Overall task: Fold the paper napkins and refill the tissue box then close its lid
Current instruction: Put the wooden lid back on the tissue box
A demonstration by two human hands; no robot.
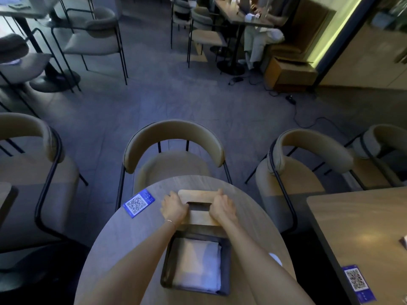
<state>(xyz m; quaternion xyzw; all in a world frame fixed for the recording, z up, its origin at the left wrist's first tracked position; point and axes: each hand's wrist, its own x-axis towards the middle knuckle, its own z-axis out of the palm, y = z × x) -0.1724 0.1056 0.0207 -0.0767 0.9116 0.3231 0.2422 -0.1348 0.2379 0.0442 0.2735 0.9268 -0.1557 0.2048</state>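
Dim café seating surrounds a rounded, wood-grain worktop (pixel 114 234). On it, the left hand (pixel 174 209) and right hand (pixel 221 206) lie palm-down on the two sides of a flat wooden lid (pixel 201 194), fingers curled over its left and right edges and gripping it. This lid is a rounded rectangle with a dark oblong slot (pixel 199 205) in its middle, and it lies just beyond the box (pixel 167 260). That box, nearer between the forearms, is dark, square and open-topped, with a smooth folded stack of white napkins (pixel 196 265) inside. Left of the lid lies a blue QR card (pixel 138 203). Past the far edge stands a curved-back padded chair (pixel 174 142) on thin black legs.
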